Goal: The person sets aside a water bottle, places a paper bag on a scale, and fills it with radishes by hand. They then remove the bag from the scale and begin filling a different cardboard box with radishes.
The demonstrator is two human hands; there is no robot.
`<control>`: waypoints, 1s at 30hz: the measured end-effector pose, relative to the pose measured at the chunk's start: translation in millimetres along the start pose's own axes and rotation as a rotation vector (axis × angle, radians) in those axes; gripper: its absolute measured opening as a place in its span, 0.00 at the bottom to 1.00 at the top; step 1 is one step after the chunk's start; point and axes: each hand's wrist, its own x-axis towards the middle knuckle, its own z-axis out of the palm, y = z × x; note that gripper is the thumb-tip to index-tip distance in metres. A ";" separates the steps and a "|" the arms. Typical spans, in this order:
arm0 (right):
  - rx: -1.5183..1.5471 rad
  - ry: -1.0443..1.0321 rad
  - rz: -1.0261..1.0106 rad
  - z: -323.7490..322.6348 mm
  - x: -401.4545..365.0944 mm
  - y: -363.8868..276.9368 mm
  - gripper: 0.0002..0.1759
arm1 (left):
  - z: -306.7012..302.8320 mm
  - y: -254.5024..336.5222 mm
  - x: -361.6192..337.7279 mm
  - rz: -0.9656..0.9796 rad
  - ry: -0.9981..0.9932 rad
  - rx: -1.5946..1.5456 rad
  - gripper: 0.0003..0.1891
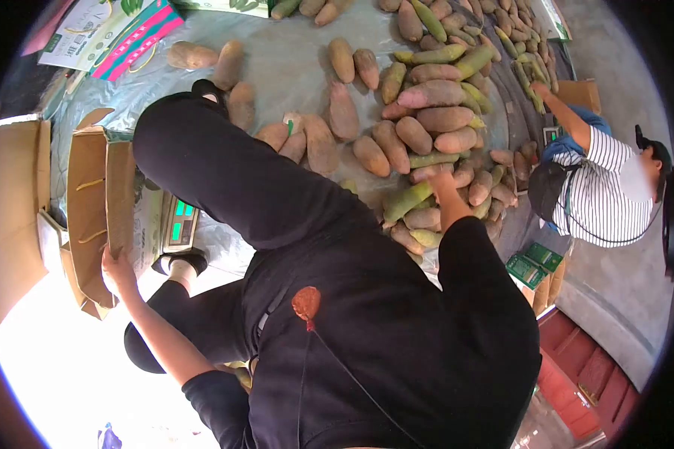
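At the left, my left hand (117,271) grips the near edge of an open brown cardboard box (88,202), thumb and fingers closed on its wall. The box stands beside a scale (178,223) with a lit green display. My right hand (442,184) reaches into a heap of large green and brownish-pink radishes (430,93). Its fingers are closed at the end of a green radish (406,202), partly hidden by the hand. More radishes lie around and under it.
Loose radishes (342,112) lie on the plastic sheet (292,56). A printed carton (112,34) stands at the upper left. On the right, another person (603,179) reaches toward the heap, near boxes of green packs (535,266).
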 end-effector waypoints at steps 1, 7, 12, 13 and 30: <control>0.011 -0.051 0.065 23.8 32.2 26.7 0.23 | -2.4 4.9 -0.2 -0.006 0.013 -0.003 0.17; 0.214 0.141 0.319 66.6 19.2 20.0 0.32 | -4.7 4.3 -1.7 -0.017 0.014 0.126 0.18; 0.376 0.088 0.488 76.2 27.2 10.0 0.35 | -24.0 47.4 -7.8 -0.089 -0.103 0.098 0.20; 0.412 0.064 0.509 73.0 22.8 6.3 0.35 | -23.3 46.2 -7.5 -0.099 -0.096 0.097 0.20; 0.395 -0.012 0.109 57.1 -32.7 -63.2 0.49 | -22.7 52.8 -14.3 -0.190 -0.038 0.232 0.19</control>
